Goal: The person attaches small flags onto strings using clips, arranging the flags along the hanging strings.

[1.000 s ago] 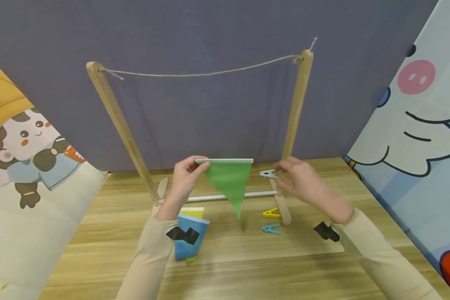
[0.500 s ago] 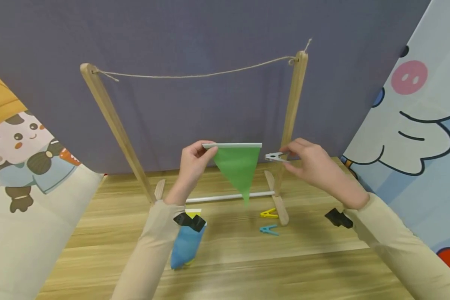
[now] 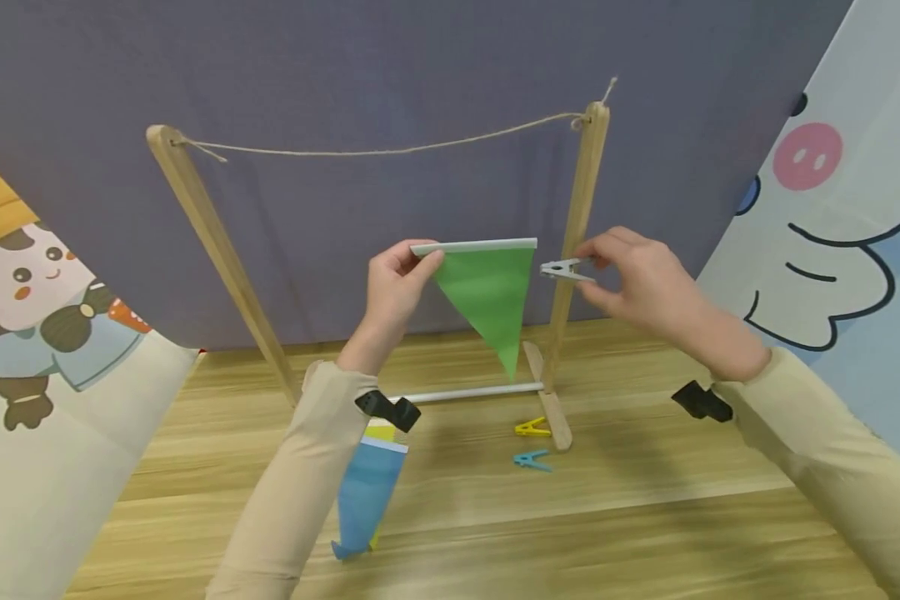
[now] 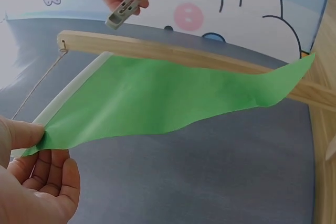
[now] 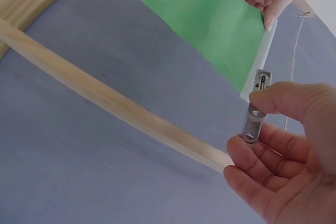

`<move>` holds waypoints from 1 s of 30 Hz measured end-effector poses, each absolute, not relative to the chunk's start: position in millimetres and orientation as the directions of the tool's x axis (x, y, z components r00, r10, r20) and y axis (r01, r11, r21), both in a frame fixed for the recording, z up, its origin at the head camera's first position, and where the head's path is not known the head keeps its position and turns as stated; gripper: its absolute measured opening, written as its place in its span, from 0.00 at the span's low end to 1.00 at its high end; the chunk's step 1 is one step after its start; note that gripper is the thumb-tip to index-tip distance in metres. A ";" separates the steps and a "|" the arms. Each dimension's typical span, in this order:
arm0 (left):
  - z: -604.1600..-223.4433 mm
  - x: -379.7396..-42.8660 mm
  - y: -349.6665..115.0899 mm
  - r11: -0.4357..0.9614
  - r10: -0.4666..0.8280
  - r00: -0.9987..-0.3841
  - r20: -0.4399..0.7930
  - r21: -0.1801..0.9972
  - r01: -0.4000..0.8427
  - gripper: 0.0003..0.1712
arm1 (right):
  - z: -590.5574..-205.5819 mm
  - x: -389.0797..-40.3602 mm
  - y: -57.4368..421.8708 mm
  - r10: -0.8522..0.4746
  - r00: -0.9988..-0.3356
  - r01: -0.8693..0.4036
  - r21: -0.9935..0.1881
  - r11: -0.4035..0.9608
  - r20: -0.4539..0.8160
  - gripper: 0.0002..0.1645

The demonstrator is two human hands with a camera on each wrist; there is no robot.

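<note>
A green triangular pennant (image 3: 489, 287) with a white top edge hangs point-down in the head view. My left hand (image 3: 396, 283) pinches its upper left corner between thumb and fingers. To the right of the pennant, my right hand (image 3: 641, 271) pinches a grey clothespin (image 3: 566, 270) by its handles, its nose toward the pennant's upper right corner. In the right wrist view the clothespin (image 5: 255, 106) sits between thumb and fingertips. A twine string (image 3: 390, 152) sags above both hands, tied between two wooden posts. The left wrist view shows the pennant (image 4: 157, 98) stretched out from the thumb.
A blue pennant (image 3: 371, 492) lies over a yellow one (image 3: 379, 431) on the wooden table (image 3: 480, 517), partly behind the left sleeve. A yellow clothespin (image 3: 532, 427) and a blue clothespin (image 3: 532, 460) lie near the right post (image 3: 579, 208). The left post (image 3: 213, 242) stands opposite.
Both hands have risen toward the string, carrying the green pennant and the grey clothespin upward and slightly right. The view has shifted a little, too.
</note>
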State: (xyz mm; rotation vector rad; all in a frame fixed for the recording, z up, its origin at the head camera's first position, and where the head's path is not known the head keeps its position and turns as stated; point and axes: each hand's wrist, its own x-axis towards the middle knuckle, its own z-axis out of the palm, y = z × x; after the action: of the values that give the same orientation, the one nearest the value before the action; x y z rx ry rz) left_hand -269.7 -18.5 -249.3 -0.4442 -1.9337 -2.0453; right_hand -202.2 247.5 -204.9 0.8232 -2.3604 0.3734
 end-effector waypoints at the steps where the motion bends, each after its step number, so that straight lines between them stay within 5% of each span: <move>1: -246.6 -270.8 -17.1 -0.059 0.000 -0.909 0.416 0.908 0.416 0.10 | -202.7 -202.3 247.4 -0.470 -0.619 -0.640 -0.058 0.766 0.629 0.17; 30: -197.1 -293.3 17.0 -0.207 -0.075 -0.903 0.423 0.879 0.429 0.09 | -143.1 -216.4 250.4 -0.431 -0.566 -0.615 -0.013 0.788 0.703 0.16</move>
State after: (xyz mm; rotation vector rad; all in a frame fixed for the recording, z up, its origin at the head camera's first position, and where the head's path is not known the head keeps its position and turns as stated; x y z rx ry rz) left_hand -293.3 17.0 -197.1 -0.4157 -1.7313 -2.1736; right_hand -216.4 250.4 -143.1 0.7711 -2.2598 0.3337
